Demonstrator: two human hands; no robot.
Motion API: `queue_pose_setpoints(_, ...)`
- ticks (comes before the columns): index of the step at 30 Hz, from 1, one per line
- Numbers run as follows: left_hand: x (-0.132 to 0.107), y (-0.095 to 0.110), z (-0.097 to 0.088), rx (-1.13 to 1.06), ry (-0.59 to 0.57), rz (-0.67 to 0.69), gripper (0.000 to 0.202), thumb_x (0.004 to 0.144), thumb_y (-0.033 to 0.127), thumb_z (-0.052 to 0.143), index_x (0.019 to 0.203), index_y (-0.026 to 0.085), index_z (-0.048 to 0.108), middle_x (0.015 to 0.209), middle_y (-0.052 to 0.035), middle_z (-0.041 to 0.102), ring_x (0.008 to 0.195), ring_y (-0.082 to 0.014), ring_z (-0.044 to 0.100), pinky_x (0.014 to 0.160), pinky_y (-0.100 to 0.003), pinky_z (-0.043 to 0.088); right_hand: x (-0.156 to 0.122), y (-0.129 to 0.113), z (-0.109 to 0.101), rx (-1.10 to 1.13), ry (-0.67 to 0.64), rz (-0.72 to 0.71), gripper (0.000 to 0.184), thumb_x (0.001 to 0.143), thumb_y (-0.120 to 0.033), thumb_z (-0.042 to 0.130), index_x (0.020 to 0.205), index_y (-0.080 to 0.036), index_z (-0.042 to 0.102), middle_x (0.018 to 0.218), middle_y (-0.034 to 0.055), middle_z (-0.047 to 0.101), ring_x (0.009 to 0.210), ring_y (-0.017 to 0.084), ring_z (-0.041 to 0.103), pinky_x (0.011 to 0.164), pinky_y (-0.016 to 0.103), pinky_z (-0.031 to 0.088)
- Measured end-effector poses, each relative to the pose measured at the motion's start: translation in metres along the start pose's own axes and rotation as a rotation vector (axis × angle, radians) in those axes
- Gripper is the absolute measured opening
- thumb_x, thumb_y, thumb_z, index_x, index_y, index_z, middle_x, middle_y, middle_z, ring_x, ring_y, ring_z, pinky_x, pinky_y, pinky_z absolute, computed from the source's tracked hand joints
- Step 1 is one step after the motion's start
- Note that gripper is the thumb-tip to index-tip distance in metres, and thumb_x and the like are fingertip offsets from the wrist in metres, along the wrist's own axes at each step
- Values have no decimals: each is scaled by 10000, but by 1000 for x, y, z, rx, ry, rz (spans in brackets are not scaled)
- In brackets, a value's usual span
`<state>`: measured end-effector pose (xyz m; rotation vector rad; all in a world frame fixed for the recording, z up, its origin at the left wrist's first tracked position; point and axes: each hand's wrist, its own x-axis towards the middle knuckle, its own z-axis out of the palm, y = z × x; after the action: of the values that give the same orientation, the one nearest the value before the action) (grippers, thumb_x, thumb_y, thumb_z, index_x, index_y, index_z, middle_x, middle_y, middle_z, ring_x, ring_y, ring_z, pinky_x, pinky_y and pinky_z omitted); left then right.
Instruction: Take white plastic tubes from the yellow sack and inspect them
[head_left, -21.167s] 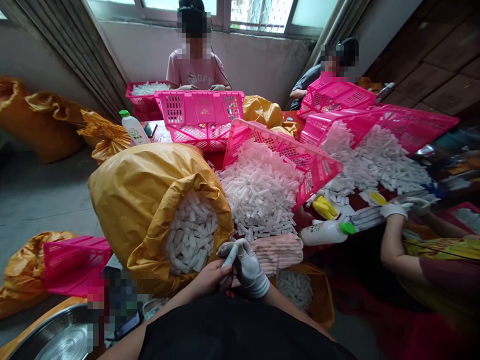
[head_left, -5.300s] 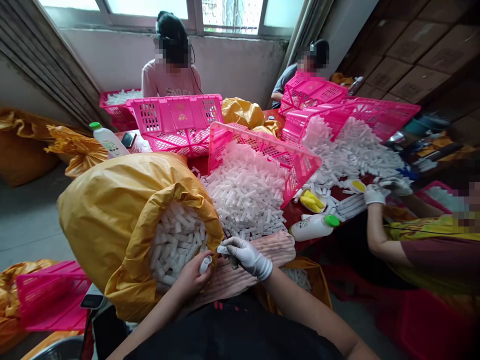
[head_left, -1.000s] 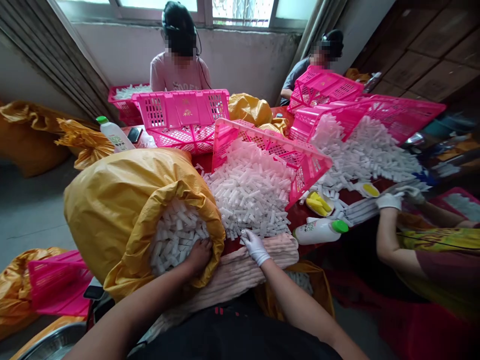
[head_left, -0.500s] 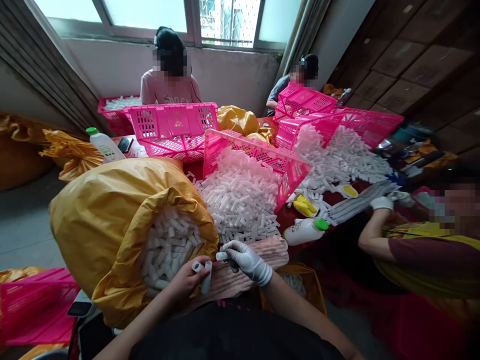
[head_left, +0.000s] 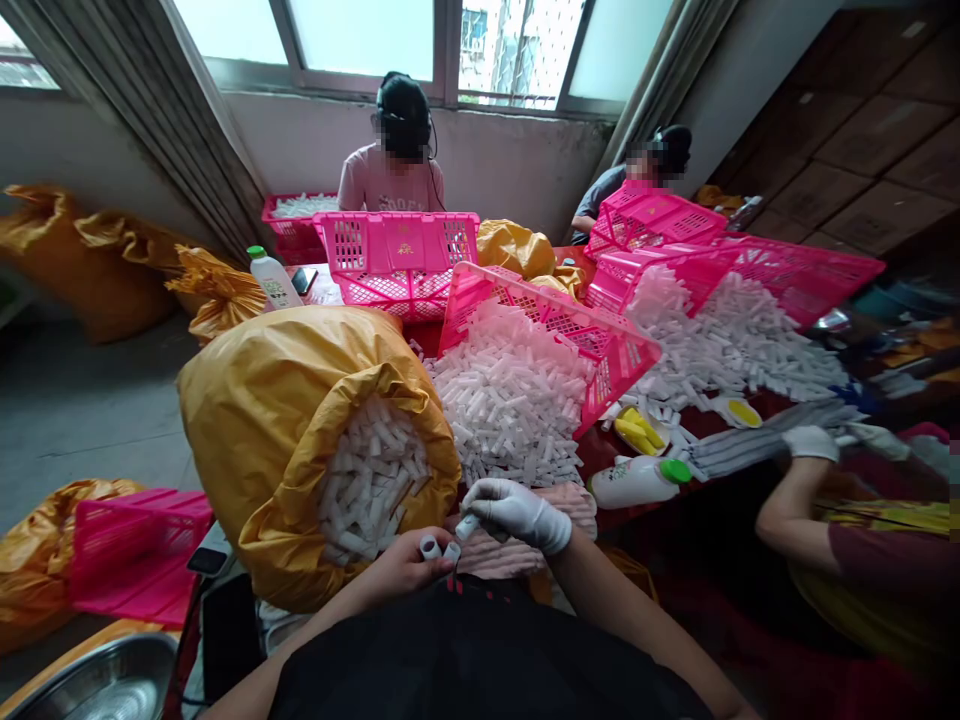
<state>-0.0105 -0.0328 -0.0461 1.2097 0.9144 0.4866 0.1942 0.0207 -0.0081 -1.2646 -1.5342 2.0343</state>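
Observation:
My bare left hand (head_left: pixel 411 562) is closed around two short white plastic tubes (head_left: pixel 430 547), their hollow ends facing up. Close beside it, my right hand (head_left: pixel 517 512), in a white glove, pinches another white tube (head_left: pixel 466 527) between thumb and fingers. The two hands nearly meet above a pink striped towel (head_left: pixel 501 552) at the table's near edge. Left of them, a yellow sack (head_left: pixel 285 390) gapes open, full of the same white tubes (head_left: pixel 375 470). A large heap of white tubes (head_left: pixel 517 400) spills from a tipped pink basket (head_left: pixel 622 365) just beyond my hands.
A white bottle with a green cap (head_left: pixel 634 482) lies right of the towel, near a dish with yellow pieces (head_left: pixel 641 430). A co-worker's gloved hand (head_left: pixel 811 443) is at the right. Two people sit across the table behind pink baskets (head_left: pixel 405 250). A steel basin (head_left: pixel 112 680) stands lower left.
The view has swung left, so everything sits further right. My left hand has turned, bringing both tubes' openings upward together. My right hand still pinches its tube, now tilted close to them.

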Motion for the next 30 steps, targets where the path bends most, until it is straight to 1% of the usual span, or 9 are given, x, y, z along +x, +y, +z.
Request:
queue_pose_setpoints(4,0,-10,2,22,-15,8,516,670,631,596,794,131,558,652,3,544,614,-113,478,587,-221,392,2,-6,3,-287,-81,-75,205,771,-351,557,769,-148,587,609,-37,507,495,55,406,464,177,335)
queue_pose_setpoints(6,1,-15,3,18,5,10,510,682,633,581,792,136,554,641,6,540,610,-114,479,580,-219,392,4,-10,5,-468,-38,-186,176,767,-302,570,688,-145,579,612,-27,510,561,70,421,533,189,357)
queue_pose_setpoints(8,1,-16,4,22,25,14,507,689,632,573,799,137,561,651,7,537,613,-113,479,581,-218,393,4,-14,6,-510,11,-260,164,771,-281,571,684,-142,586,646,-15,536,600,79,439,572,196,369)
queue_pose_setpoints(12,2,-13,3,47,14,41,490,689,611,587,807,136,579,675,-2,549,631,-123,493,605,-232,403,1,-13,2,-326,-17,-94,206,821,-336,505,846,-155,601,623,-32,534,484,58,410,457,176,334)
queue_pose_setpoints(14,2,-12,3,49,-7,45,485,693,610,582,806,139,577,658,0,546,634,-129,496,613,-240,406,1,-10,3,-355,-63,-41,196,823,-329,501,828,-156,594,585,-43,506,466,56,394,436,171,310)
queue_pose_setpoints(16,2,-14,3,41,-23,43,482,695,611,580,803,142,572,643,4,534,633,-132,493,615,-244,407,2,-7,8,-503,-75,-103,174,811,-299,526,745,-150,584,589,-35,499,507,64,401,470,180,311)
queue_pose_setpoints(20,2,-18,4,-10,-48,50,479,701,597,590,810,131,572,656,1,524,634,-127,485,634,-248,404,8,-7,21,-788,2,-324,194,801,-287,546,668,-151,586,642,5,525,572,97,416,545,220,319)
queue_pose_setpoints(26,0,-23,2,-94,-51,32,485,680,594,620,809,129,568,669,-2,527,629,-121,481,630,-243,403,10,-16,19,-773,-76,-368,162,801,-285,540,734,-156,612,682,6,568,628,109,470,583,210,355)
queue_pose_setpoints(30,-2,-20,1,-52,-22,53,480,712,572,600,874,121,588,681,-17,558,622,-123,487,615,-238,403,6,-13,12,-592,-53,-218,146,817,-266,517,774,-149,593,669,-14,562,591,86,454,537,193,339)
